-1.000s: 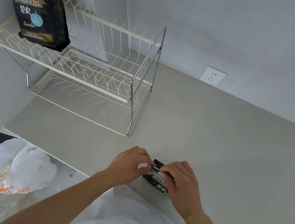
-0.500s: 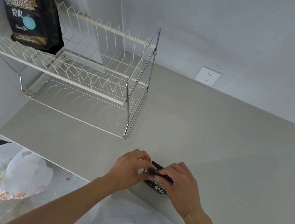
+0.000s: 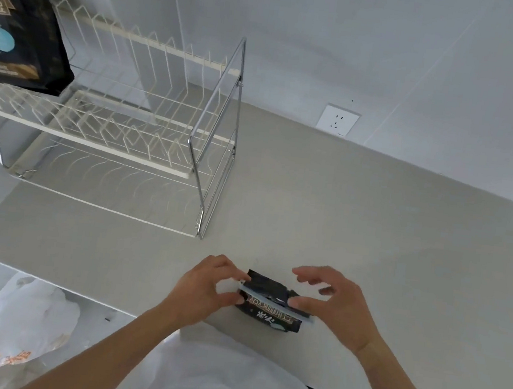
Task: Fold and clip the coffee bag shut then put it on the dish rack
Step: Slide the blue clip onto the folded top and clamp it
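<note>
A small black coffee bag (image 3: 269, 312) lies on the grey counter near its front edge, its top folded over. A pale blue clip (image 3: 263, 298) runs across the fold. My left hand (image 3: 205, 285) pinches the bag's left end at the clip. My right hand (image 3: 335, 304) has its thumb pressed on the clip's right end, the other fingers spread above the bag. The white wire dish rack (image 3: 120, 132) stands at the back left.
A second, larger black coffee bag (image 3: 14, 22) stands on the rack's upper tier at the far left. A wall socket (image 3: 338, 122) is behind the counter. A white plastic bag (image 3: 7, 319) lies on the floor left of the counter's edge.
My hands have spread apart along the bag, uncovering its folded top and the clip. My right hand's fingers have lifted and opened. The camera view has shifted slightly left and closer.
</note>
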Tool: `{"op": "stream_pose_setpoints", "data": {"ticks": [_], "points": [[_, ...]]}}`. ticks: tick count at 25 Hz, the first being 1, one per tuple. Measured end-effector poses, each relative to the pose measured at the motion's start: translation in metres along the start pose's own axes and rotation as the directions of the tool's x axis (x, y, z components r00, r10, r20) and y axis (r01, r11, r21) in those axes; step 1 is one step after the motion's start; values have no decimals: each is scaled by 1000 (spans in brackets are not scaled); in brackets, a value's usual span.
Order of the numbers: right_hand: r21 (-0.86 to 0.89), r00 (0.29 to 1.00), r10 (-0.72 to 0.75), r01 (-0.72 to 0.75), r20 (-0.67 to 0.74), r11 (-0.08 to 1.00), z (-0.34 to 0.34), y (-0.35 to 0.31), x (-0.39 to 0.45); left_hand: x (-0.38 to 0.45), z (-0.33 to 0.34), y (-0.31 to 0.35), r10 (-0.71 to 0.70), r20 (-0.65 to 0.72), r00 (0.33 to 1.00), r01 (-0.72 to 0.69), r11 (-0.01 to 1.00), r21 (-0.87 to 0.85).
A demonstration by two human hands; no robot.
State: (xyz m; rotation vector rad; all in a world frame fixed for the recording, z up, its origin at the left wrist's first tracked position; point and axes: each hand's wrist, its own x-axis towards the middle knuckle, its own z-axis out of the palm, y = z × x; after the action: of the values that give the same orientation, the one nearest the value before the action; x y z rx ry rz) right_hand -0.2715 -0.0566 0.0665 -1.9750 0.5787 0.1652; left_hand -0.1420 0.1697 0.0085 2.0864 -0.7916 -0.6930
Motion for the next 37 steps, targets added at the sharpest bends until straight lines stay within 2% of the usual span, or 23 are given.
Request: {"op": "stream_pose_setpoints", "data": {"ticks": [3,5,6,8,10,12,15,19,21,24,26,28,32,35,37], "points": [[159,993,103,-92,-63,983,-25,9,0,-2,1,-3,-42,-42,998,37,994,-102],[156,987,90,-69,-133,985,-21,11,-1,0,2,-2,-45,-51,998,39,992,-121],[134,991,68,-52,-119,990,-17,9,-3,1,3,-1,-38,-50,998,31,991,-127],[-34,1000,-5,6,31,999,-4,4,-5,1,2,2,-26,-48,998,19,991,-133],[-345,986,-70,120,154,931,14,3,-6,2,0,5,-22,-44,999,17,991,-131],[-504,979,-166,205,122,839,28,1,-6,0,1,9,24,-58,998,-29,996,-90],[-472,972,-227,226,55,852,30,-3,-6,2,12,24,155,-20,988,-154,987,55],[-506,980,-196,180,22,843,9,7,-11,16,14,44,321,25,947,-318,923,215],[-395,990,-128,95,-59,914,9,19,-19,24,17,52,452,103,886,-459,825,329],[-31,983,41,-47,-179,998,21,36,-31,30,31,66,540,221,812,-581,712,396],[86,968,103,-86,-229,993,31,44,-33,32,34,68,510,198,837,-546,759,354],[131,964,130,-102,-232,986,39,49,-33,30,33,62,458,149,876,-482,830,280],[214,950,197,-145,-241,966,48,55,-29,31,32,57,419,117,900,-435,875,214],[220,947,224,-174,-231,960,43,50,-28,35,31,60,406,125,905,-424,881,209],[138,960,162,-133,-229,982,37,44,-27,35,23,57,398,144,906,-422,875,236]]}}
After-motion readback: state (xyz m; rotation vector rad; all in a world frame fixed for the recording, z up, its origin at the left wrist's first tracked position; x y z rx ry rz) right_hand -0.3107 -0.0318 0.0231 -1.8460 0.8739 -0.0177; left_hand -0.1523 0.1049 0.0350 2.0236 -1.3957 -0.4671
